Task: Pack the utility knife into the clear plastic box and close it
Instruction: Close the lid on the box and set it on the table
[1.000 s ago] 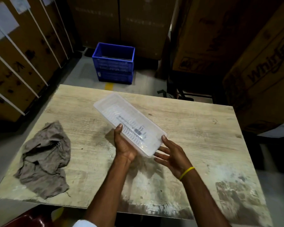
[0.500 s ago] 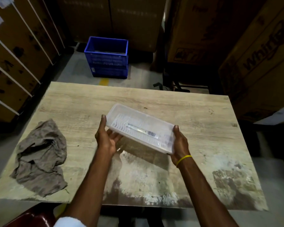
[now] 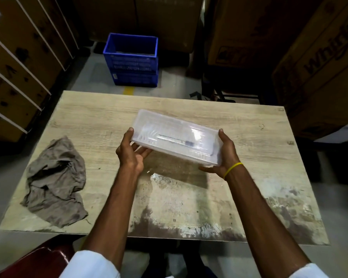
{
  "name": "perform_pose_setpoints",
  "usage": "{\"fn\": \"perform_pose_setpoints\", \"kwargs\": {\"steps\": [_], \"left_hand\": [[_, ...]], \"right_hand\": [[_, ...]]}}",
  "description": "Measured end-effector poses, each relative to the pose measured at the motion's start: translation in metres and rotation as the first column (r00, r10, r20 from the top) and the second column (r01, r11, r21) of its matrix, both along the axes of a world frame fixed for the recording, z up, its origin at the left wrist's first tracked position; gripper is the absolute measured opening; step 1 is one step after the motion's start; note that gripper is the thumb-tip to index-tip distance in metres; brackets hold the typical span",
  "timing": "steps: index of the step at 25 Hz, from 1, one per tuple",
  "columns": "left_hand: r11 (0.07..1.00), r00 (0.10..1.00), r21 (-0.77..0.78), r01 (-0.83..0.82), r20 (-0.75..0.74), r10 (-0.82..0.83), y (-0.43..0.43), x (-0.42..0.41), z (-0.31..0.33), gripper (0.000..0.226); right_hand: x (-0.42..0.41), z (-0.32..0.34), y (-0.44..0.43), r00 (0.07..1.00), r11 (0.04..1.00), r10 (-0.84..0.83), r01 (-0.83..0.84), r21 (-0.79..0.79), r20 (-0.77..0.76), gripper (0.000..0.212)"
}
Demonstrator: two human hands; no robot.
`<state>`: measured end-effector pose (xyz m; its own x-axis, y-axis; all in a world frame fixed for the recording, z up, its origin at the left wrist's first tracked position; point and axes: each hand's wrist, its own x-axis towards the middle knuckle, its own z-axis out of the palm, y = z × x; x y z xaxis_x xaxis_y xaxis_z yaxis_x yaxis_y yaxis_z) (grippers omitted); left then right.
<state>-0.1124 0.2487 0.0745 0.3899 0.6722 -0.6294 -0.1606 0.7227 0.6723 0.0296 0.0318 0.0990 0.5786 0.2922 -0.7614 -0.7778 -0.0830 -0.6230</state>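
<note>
I hold the clear plastic box (image 3: 177,135) above the wooden worktop (image 3: 239,177), one hand at each short end, its shadow falling on the boards beneath. My left hand (image 3: 132,151) has its grip clamped on the left end, thumb on top and fingers curled under; my right hand (image 3: 225,155), a yellow band (image 3: 233,170) at the wrist, has its grip clamped on the right end the same way. The box's long axis runs left to right across my view, its right end dipping nearer to me. Inside, seen through the lid, the utility knife (image 3: 176,140) lies lengthwise along that axis, its darker end toward my right hand. A crumpled grey cloth (image 3: 54,179) sits well apart at the worktop's left, and a blue crate (image 3: 132,59) stands on the floor beyond.
</note>
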Motion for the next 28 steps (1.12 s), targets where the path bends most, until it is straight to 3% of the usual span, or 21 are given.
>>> {"fn": "perform_pose_setpoints", "kwargs": {"steps": [3, 8, 14, 18, 20, 22, 24, 26, 28], "left_hand": [[0.974, 0.971, 0.032, 0.225, -0.084, -0.222, 0.005, -0.015, -0.008, 0.035], [0.806, 0.785, 0.007, 0.592, -0.231, -0.574, 0.031, -0.010, -0.002, 0.052], [0.771, 0.711, 0.146, 0.620, -0.520, -0.473, 0.035, 0.006, -0.009, 0.098], [0.742, 0.674, 0.193, 0.642, -0.602, -0.427, 0.028, 0.007, -0.004, 0.101], [0.579, 0.607, 0.377, 0.723, -0.747, -0.271, 0.023, 0.008, 0.003, 0.081], [0.245, 0.605, 0.577, 0.780, -0.794, -0.057, 0.014, 0.013, 0.011, 0.062], [-0.039, 0.582, 0.586, 0.810, -0.810, -0.076, -0.006, 0.030, 0.021, 0.061], [-0.204, 0.360, 0.388, 0.899, -0.919, -0.163, -0.031, 0.051, 0.029, 0.078], [-0.276, 0.097, 0.159, 0.948, -0.969, -0.226, -0.044, 0.067, 0.034, 0.091]], "right_hand": [[0.004, -0.008, -0.010, 0.996, 1.000, 0.006, -0.007, 0.010, 0.084, 0.065], [0.001, -0.015, -0.016, 0.959, 0.980, 0.131, -0.087, -0.178, 0.252, 0.078], [-0.006, -0.021, -0.017, 0.937, 0.960, 0.156, -0.070, -0.269, 0.313, 0.094], [-0.005, -0.025, -0.020, 0.938, 0.963, 0.152, -0.070, -0.259, 0.310, 0.090], [-0.003, -0.027, -0.024, 0.930, 0.958, 0.159, -0.064, -0.281, 0.330, 0.090], [-0.005, -0.027, -0.023, 0.913, 0.946, 0.185, -0.066, -0.318, 0.363, 0.090], [-0.010, -0.025, -0.015, 0.890, 0.937, 0.238, -0.104, -0.335, 0.390, 0.092], [-0.016, -0.024, -0.006, 0.862, 0.935, 0.287, -0.156, -0.319, 0.418, 0.093], [-0.019, -0.024, -0.003, 0.842, 0.934, 0.307, -0.175, -0.312, 0.444, 0.087]]}}
